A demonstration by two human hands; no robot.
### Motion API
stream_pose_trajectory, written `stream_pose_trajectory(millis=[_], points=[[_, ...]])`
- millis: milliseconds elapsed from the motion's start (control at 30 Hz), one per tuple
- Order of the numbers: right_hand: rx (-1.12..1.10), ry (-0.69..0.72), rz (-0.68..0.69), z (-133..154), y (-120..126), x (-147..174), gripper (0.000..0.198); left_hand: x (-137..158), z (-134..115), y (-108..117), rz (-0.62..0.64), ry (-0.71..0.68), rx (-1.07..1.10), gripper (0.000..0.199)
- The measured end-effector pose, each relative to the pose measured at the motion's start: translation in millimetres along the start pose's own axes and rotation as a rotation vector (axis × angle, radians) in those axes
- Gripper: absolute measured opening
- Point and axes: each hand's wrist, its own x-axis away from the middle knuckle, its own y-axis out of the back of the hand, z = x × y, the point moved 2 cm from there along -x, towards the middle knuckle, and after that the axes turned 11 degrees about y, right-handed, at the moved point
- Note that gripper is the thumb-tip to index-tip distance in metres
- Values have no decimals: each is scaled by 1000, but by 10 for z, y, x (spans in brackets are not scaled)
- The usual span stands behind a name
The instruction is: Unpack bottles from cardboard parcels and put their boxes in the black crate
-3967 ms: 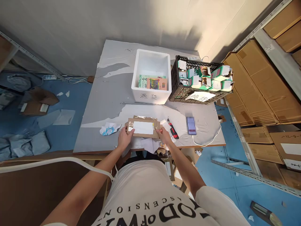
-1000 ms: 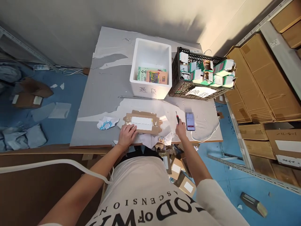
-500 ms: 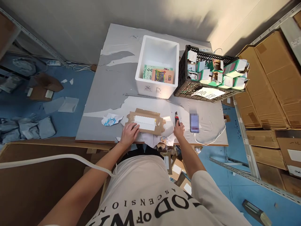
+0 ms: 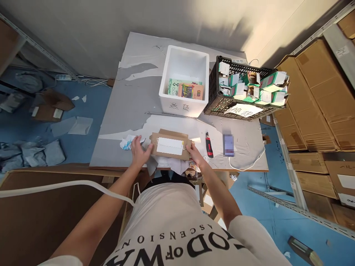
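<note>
A flat brown cardboard box [image 4: 169,154] with a white label lies near the front edge of the table, its flaps sticking out. My right hand [image 4: 195,156] grips the box at its right end, thumb on top. At the other end my left hand [image 4: 140,152] has its fingers spread, the thumb close to the box's left edge. Those fingers reach over a crumpled white and blue paper [image 4: 127,142]. To the right of my right hand, a red and black utility knife [image 4: 209,145] lies on the table.
A phone [image 4: 229,145] on a white cable lies right of the knife. Behind stand a white foam box [image 4: 183,107] with flat packs inside and a black crate [image 4: 213,92] full of small cartons. Torn paper [image 4: 177,165] hangs at the table's front edge. Large cartons [image 4: 318,96] stand at right.
My right hand has let go of the utility knife, which now lies on the table, and has moved left onto the box. My left hand has come off the box's top and shifted left, fingers spreading.
</note>
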Motion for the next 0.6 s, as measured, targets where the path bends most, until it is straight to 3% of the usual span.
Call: stream_pose_trajectory(millis=[67,133,233,333,400,467,533,600], points=[[20,-18,-28,17,-56,-40,64,-252,280,72,14,193,-76,67],[55,24,-73,42,-75,-54,63,-484,560,99,134,313,-223,77],[70,39,-77,50,-91,-36,62,-715,854,46,296,373,-309,79],[72,33,-76,31,-99,-14,60,-802,955,-61,361,351,-258,57],[74,34,-74,12,-96,-14,61,-806,960,-101,339,354,-234,39],[84,41,-78,-6,-85,-24,63,-779,935,-108,234,380,-223,26],[95,45,-90,-20,-72,-37,65,-707,867,-123,105,430,-140,25],[75,38,-96,-28,-72,-47,65,-578,744,-202,78,470,12,31]])
